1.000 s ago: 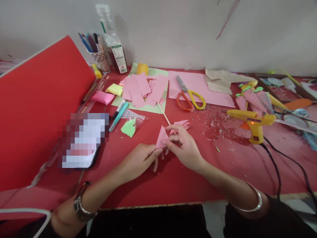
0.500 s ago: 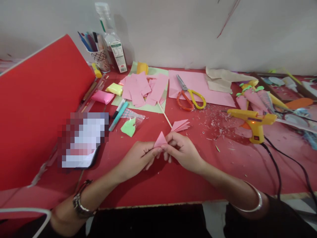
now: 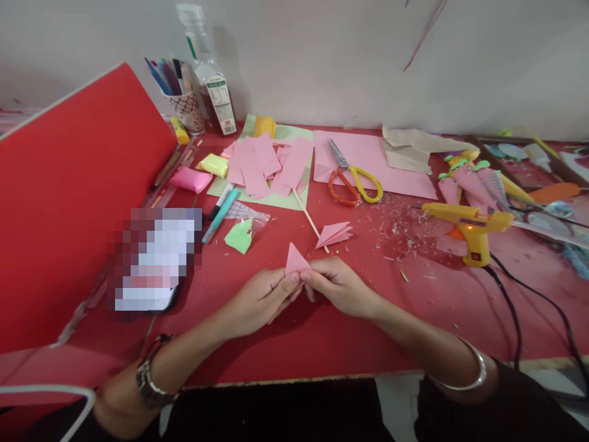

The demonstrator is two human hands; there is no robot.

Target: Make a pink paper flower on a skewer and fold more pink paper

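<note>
Between my two hands is a small folded piece of pink paper (image 3: 297, 259), its pointed tip facing away from me. My left hand (image 3: 269, 291) pinches its lower left side, thumb on top. From the other side, my right hand (image 3: 338, 282) grips the lower right edge with the thumb and curled fingers. Both thumbs nearly meet at the paper's base; the fingers beneath are partly hidden. Just beyond my right hand lie a folded pink paper piece (image 3: 335, 234) with several pointed layers and a thin wooden stick (image 3: 304, 210).
Pink paper strips (image 3: 257, 162) lie behind, beside scissors (image 3: 350, 178) on a pink sheet. A yellow glue gun (image 3: 469, 224), its cord trailing forward, rests at right among paper scraps. At left are a phone (image 3: 156, 264), markers (image 3: 221, 215) and a leaning red board (image 3: 83, 202).
The paper's tip has shifted slightly left in my hands. My right hand has drawn back a little, uncovering the stick's near end and more of the layered pink piece.
</note>
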